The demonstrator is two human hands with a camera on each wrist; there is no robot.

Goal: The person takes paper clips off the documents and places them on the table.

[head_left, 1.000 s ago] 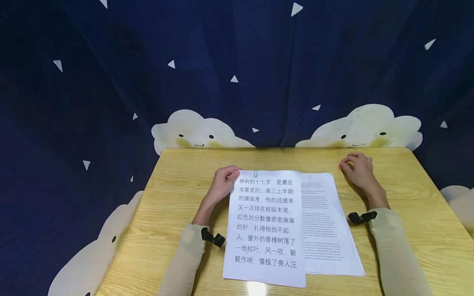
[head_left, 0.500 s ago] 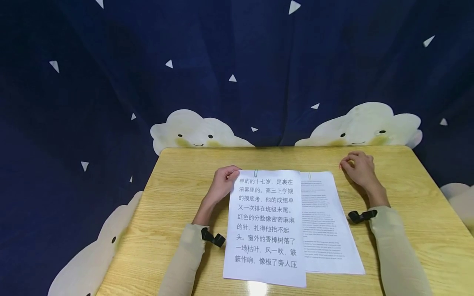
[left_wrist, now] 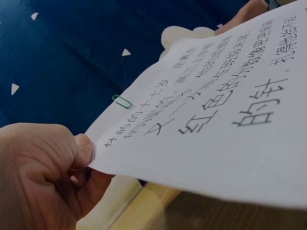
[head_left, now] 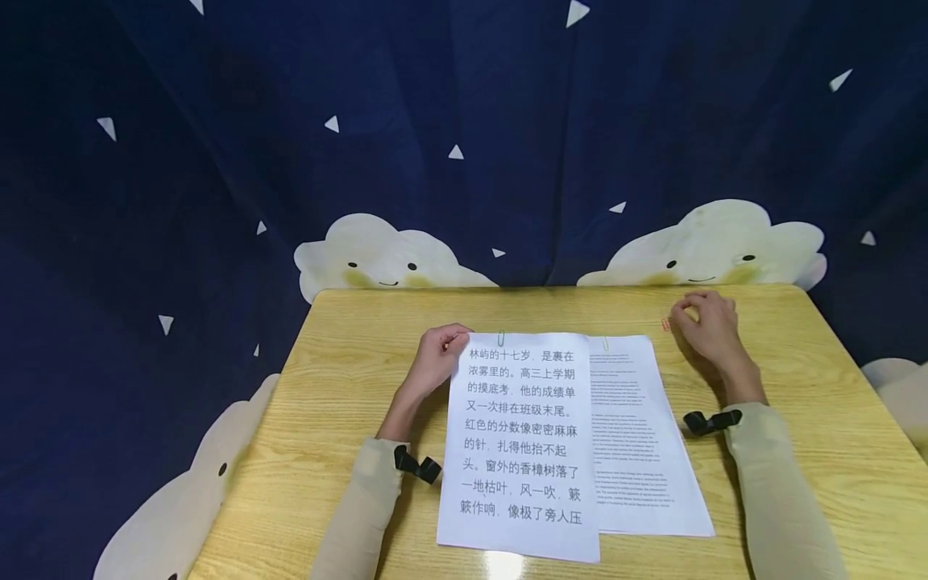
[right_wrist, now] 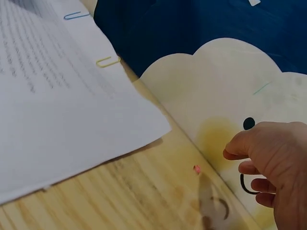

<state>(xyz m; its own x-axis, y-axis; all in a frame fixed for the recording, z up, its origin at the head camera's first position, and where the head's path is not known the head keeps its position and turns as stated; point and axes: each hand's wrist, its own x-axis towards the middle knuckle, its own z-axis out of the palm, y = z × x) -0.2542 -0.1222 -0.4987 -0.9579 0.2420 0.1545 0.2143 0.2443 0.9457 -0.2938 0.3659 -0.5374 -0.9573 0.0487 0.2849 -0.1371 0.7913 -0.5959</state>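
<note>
In the head view my left hand pinches the upper left corner of a white sheet printed in large Chinese characters. A green paper clip sits on that sheet's top edge, and the sheet is raised in the left wrist view. Partly beneath it lies a second document in small print, with a yellow paper clip at its top. My right hand hovers near the table's far edge, fingers loosely bent and holding nothing. Just left of its fingertips lies a small red object, too small to identify.
The wooden table ends at a dark blue curtain with white clouds on it. A blue paper clip sits on paper further along in the right wrist view. Black wrist cameras are strapped over both sleeves.
My right hand has let go of the small red object and drawn slightly up and right, leaving it on the table. The left hand and the sheets stay in place.
</note>
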